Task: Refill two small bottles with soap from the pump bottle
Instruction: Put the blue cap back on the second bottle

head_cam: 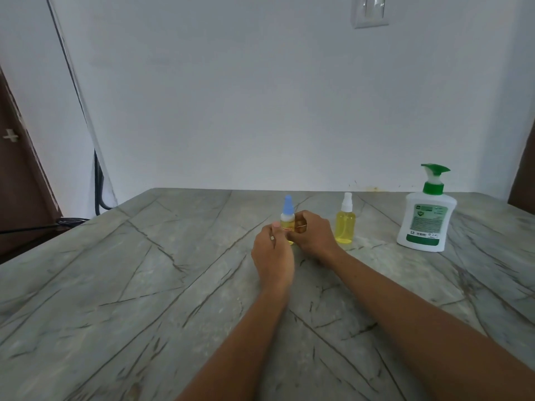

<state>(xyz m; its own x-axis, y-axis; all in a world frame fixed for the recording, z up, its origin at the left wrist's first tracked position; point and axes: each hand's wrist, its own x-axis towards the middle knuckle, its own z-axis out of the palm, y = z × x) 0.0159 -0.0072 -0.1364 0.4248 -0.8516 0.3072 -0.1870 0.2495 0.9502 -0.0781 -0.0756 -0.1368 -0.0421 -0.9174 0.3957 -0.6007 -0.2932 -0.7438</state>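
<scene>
Head view: blue-capped small bottle (287, 218) upright on desk (144, 285), frame centre. Right hand (311, 235) curls round its body, likely steadying for uncapping. Left hand (273, 250) close against lower side (fingers hidden, cannot tell grip). White-capped small bottle (345, 224) just right; pump bottle (425, 218) far right, capped, within reach.

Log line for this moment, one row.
right hand: grips blue-capped bottle | left hand: against it, grip unclear | white-capped bottle: standing free | pump bottle: untouched
</scene>
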